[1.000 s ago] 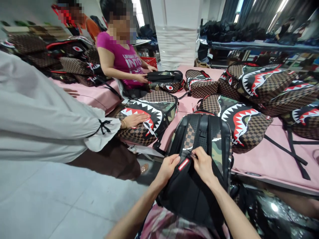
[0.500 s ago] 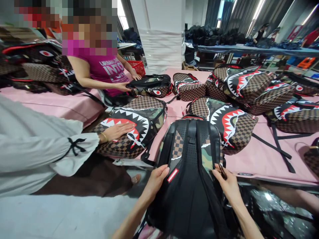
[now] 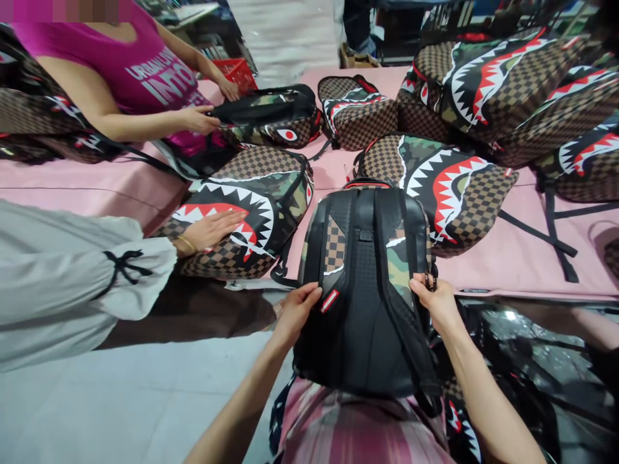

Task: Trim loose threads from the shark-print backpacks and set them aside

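A backpack stands tilted in front of me, its black padded back and shoulder straps facing me. Checkered and camouflage panels show beneath the straps, and a small red-and-white label sits near its left edge. My left hand grips that left edge, thumb on the back panel. At the opposite side my right hand is closed on the edge beside the strap. Something small and dark shows by its fingers; I cannot make it out. Behind it lies another backpack with a shark-mouth print, face up.
A co-worker's hand rests on a shark-print backpack at left. Another person in a purple shirt handles a backpack across the pink table. More backpacks pile up at right. Clear plastic lies below the table edge.
My view has tilted down and the backpack sits higher in it, showing its bottom edge and the pink plaid cloth below. Both my hands keep their hold on its sides.
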`<state>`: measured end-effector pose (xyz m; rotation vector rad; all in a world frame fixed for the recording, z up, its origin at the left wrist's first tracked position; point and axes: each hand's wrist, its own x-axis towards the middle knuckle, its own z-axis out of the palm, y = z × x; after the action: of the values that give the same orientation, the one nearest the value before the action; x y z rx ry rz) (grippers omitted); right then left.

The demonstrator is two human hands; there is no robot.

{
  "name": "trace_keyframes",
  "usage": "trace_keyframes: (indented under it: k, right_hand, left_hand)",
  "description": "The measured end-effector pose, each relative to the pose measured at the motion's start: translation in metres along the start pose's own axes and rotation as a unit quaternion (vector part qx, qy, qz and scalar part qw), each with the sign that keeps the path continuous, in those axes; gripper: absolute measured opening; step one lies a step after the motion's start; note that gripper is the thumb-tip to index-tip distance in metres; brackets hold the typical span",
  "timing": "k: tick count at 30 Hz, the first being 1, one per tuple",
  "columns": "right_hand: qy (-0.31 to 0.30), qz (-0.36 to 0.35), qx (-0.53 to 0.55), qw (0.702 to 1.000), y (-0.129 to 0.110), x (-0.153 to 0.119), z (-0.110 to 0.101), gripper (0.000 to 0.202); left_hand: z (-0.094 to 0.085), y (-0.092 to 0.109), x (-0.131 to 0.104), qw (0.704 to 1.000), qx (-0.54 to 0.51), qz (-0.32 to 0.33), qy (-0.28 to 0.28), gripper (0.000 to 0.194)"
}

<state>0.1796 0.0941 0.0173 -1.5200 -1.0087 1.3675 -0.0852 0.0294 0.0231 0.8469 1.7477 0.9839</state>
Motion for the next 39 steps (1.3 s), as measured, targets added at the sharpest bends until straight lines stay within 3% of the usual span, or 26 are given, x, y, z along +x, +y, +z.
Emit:
trace_keyframes:
  k: [5, 7, 9, 12, 14, 17, 19, 22, 25, 30, 35, 39]
  right_hand:
    - [-0.008, 0.007, 0.031, 0.999, -0.004, 0.0, 0.0, 0.038]
    - [-0.015, 0.011, 0.05, 0.999, -0.011, 0.002, 0.0, 0.038]
    - [-0.014, 0.006, 0.063, 0.998, -0.02, 0.005, 0.001, 0.038]
    - [-0.017, 0.001, 0.082, 0.996, -0.031, 0.011, 0.004, 0.038]
    - [-0.034, 0.004, 0.099, 0.995, -0.035, 0.014, 0.007, 0.038]
    - [-0.05, 0.009, 0.116, 0.992, -0.036, 0.014, 0.008, 0.037]
    - [-0.045, 0.007, 0.118, 0.992, -0.036, 0.013, 0.008, 0.036]
    - [-0.038, 0.004, 0.122, 0.992, -0.037, 0.011, 0.006, 0.035]
    - [-0.038, 0.015, 0.13, 0.991, -0.038, 0.009, 0.005, 0.035]
    - [-0.042, 0.008, 0.143, 0.989, -0.04, 0.008, 0.007, 0.035]
    - [-0.046, 0.003, 0.116, 0.992, -0.044, -0.002, 0.005, 0.036]
    - [-0.072, -0.009, 0.098, 0.993, -0.052, -0.01, 0.0, 0.033]
  left_hand:
    - [-0.009, 0.001, 0.005, 1.0, -0.005, -0.007, -0.016, 0.05]
    - [-0.015, 0.018, 0.01, 1.0, -0.002, 0.027, 0.006, 0.052]
    - [-0.018, 0.042, 0.014, 0.993, 0.007, 0.099, 0.071, 0.048]
    - [-0.007, 0.077, 0.013, 0.966, 0.047, 0.207, 0.146, 0.035]
    - [0.015, 0.087, 0.007, 0.975, 0.06, 0.205, 0.064, 0.03]
    - [0.058, 0.08, -0.003, 0.98, 0.021, 0.114, -0.159, 0.024]
    - [0.082, 0.071, -0.008, 0.974, -0.007, 0.082, -0.212, 0.017]
    - [0.099, 0.065, -0.012, 0.97, -0.076, 0.051, -0.227, 0.023]
    - [0.097, 0.068, -0.012, 0.957, -0.138, 0.016, -0.253, 0.025]
    - [0.092, 0.075, -0.013, 0.957, -0.152, 0.008, -0.249, 0.024]
    - [0.091, 0.081, -0.011, 0.962, -0.136, 0.033, -0.234, 0.025]
    - [0.086, 0.097, -0.005, 0.962, -0.109, 0.075, -0.237, 0.026]
